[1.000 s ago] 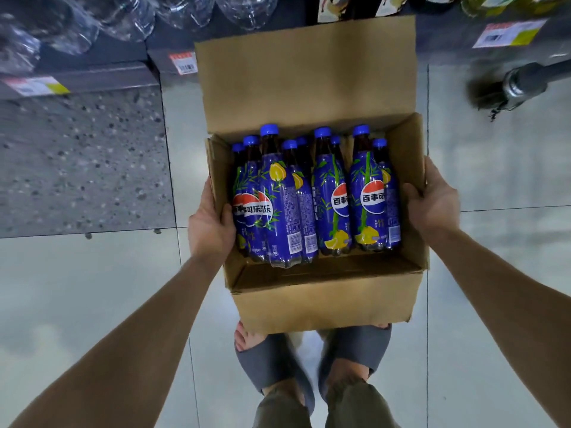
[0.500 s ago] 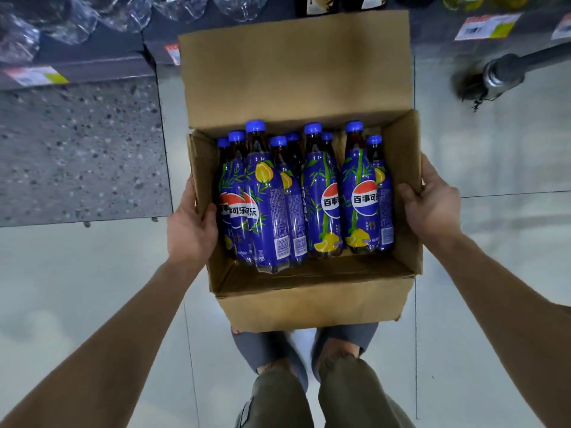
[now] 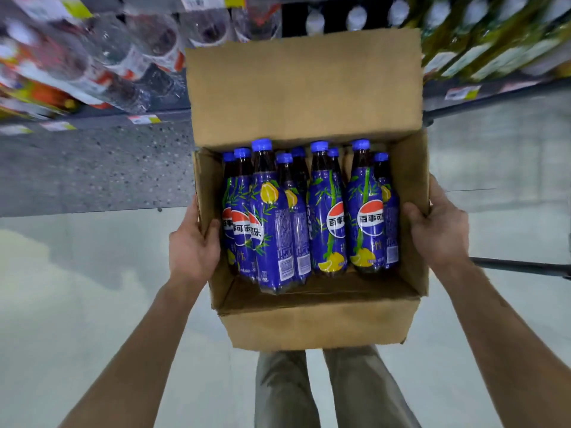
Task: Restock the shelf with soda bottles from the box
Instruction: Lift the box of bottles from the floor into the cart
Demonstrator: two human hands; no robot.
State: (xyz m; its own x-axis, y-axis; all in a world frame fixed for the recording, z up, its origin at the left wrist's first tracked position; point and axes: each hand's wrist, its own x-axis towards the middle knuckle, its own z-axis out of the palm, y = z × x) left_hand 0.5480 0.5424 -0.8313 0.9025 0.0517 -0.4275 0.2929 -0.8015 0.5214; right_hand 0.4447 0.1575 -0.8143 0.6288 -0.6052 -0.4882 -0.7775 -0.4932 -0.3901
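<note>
At the centre of the frame I hold an open cardboard box (image 3: pixel 312 322) at about waist height, its far flap standing up toward the shelf (image 3: pixel 92 122). My left hand (image 3: pixel 193 245) is closed on the left wall, thumb hooked over the rim and inside, the other fingers hidden behind the cardboard. My right hand (image 3: pixel 438 230) is closed the same way on the right wall, thumb over the edge. Inside, the soda bottles (image 3: pixel 309 217) lie packed side by side, blue caps pointing to the upper part of the frame, blue labels with yellow fruit facing up; none has been taken out. Compared with a second ago, the view has tilted upward: the shelf rows across the top of the frame, clear bottles at upper left and yellow-green ones at upper right, now fill far more of the picture and are smeared by motion, and my sandalled feet at the bottom have dropped out of sight, leaving only trouser legs (image 3: pixel 333 390). The box has kept its place between my hands. I judge that I am bringing the load up to the shelf, so restocking has not begun; both hands are taken, and the box must be set down or propped before a bottle can be lifted.
</note>
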